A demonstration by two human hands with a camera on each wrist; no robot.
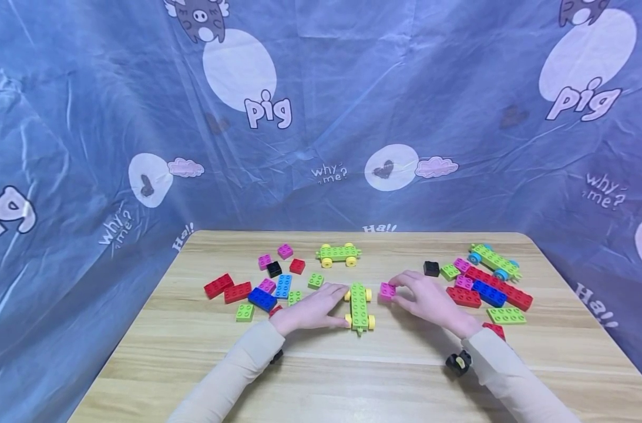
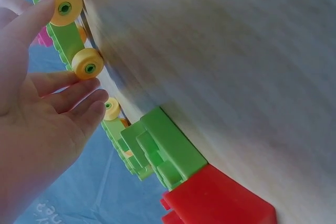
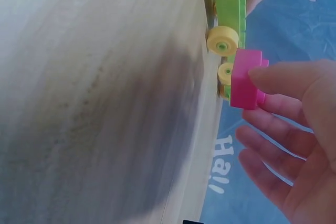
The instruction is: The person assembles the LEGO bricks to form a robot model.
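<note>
A green toy car base (image 1: 359, 305) with yellow wheels stands lengthwise near the middle of the table. My left hand (image 1: 314, 308) holds it at its left side, thumb at the nearer wheel and fingers at the farther one; the left wrist view shows these two yellow wheels (image 2: 88, 64) up close. Just right of the car, my right hand (image 1: 427, 298) pinches a pink building brick (image 1: 387, 292) between thumb and fingers. In the right wrist view the pink brick (image 3: 245, 78) is tilted on its side in the frame, studs toward the palm.
A second yellow-wheeled car base (image 1: 338, 254) stands farther back. Loose bricks, including a blue brick (image 1: 262, 299) and a red brick (image 1: 238, 292), lie left. More lie right, near a blue-wheeled car base (image 1: 494, 262). A printed blue cloth (image 1: 321, 117) hangs behind the table.
</note>
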